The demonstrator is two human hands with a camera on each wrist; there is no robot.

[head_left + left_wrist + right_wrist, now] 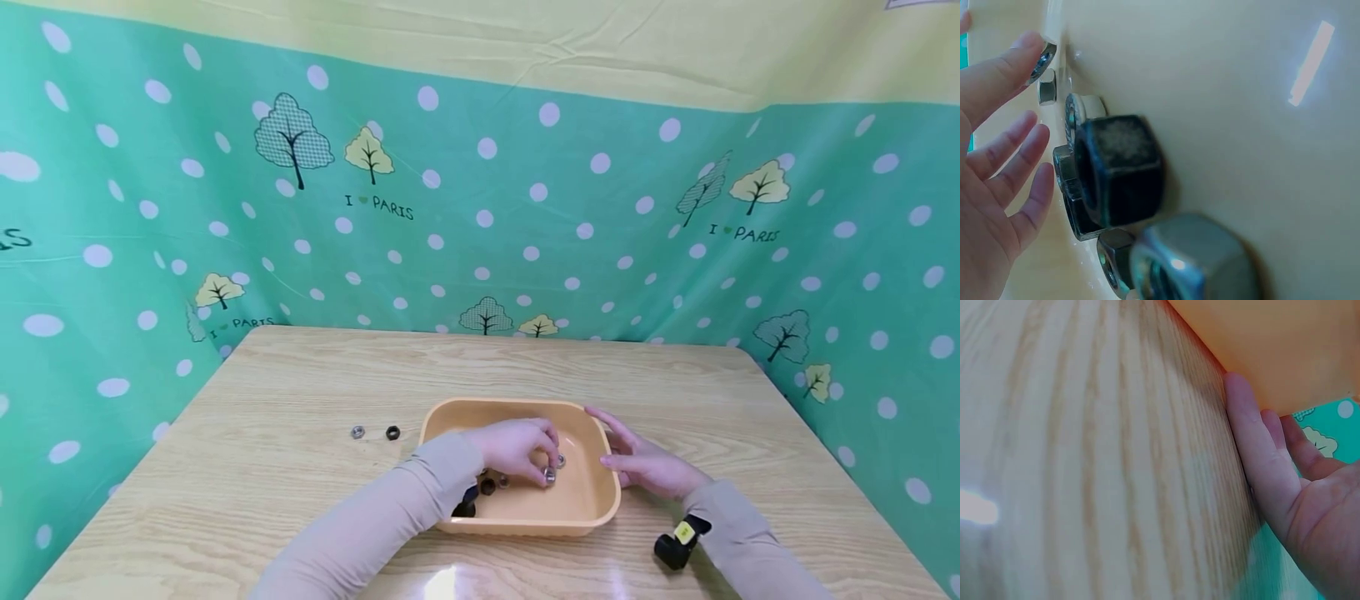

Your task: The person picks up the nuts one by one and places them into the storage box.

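A peach plastic bin (525, 528) holds several metal hex nuts, some silver and some black. Inside it, my left hand (516, 446) pinches a silver nut (550, 476) between thumb and finger; the left wrist view shows that nut (1042, 62) at the thumb tip. Close by lies another silver nut (562, 461). A dark nut (488, 487) is under the left wrist, and a large black nut (1125, 169) looms in the left wrist view. Against the bin's right wall, my right hand (652, 467) rests with fairly straight fingers, its thumb at the rim.
Left of the bin, a silver nut (357, 432) and a black nut (393, 432) lie side by side on the wooden table (300, 375). A green dotted curtain (480, 250) hangs behind the table and along its sides. A black wrist device (678, 546) is at the right sleeve.
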